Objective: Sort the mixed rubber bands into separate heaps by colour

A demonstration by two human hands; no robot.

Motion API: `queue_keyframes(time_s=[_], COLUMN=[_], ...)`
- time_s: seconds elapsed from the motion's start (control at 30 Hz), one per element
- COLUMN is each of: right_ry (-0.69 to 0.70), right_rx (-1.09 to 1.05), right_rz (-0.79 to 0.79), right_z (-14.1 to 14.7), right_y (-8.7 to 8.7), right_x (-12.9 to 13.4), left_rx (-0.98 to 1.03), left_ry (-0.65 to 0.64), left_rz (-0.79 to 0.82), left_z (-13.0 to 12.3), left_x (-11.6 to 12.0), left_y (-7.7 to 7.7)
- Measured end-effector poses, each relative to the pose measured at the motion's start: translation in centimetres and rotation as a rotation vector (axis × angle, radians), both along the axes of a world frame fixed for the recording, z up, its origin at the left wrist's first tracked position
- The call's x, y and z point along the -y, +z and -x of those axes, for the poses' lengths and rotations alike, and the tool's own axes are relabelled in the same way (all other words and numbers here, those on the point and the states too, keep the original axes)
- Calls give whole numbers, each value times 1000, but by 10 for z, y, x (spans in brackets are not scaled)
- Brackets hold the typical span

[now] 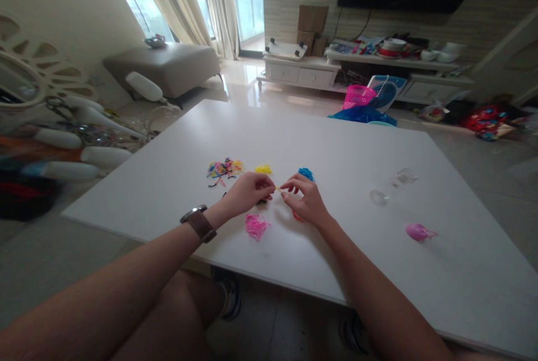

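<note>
A short, thin yellow strand (278, 189), perhaps a small elastic band, is between my fingertips. My left hand (253, 187) pinches its left end. My right hand (306, 199) has thumb and forefinger at its right end. Around them on the white table (348, 153) lie little heaps sorted by colour: yellow (263, 169), blue (306, 173) and pink (256, 227). A black heap (261, 202) is mostly hidden by my left hand, and a red heap (296, 216) by my right. Farther left sits a mixed-colour pile of strands (226, 169).
To the right on the table lie a clear plastic container (394, 186) and a pink cap-like piece (417, 231). Beyond the far edge are a pink basket (358, 96) and a low white cabinet (298, 72). Clutter with white rounded parts (105, 156) crowds the left side.
</note>
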State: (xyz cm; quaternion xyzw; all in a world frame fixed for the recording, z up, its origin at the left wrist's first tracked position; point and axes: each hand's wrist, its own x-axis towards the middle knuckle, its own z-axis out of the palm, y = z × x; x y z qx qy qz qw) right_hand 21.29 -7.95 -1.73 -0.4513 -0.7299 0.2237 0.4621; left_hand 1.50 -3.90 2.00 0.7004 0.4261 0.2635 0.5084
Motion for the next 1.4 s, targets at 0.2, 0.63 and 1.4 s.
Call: queue_keyframes(time_s=[0.2, 0.63, 1.4], right_ry=[3, -20, -282], right_rx=[0, -29, -324], right_rz=[-7, 47, 212], right_z=[1, 1, -18], right_y=[-2, 5, -11], right_x=[-1, 0, -16], left_rx=[-6, -8, 32], left_ry=[-6, 12, 256], left_rz=[-1, 4, 31], left_z=[0, -2, 12], left_x=[0, 2, -26], left_y=[-2, 6, -7])
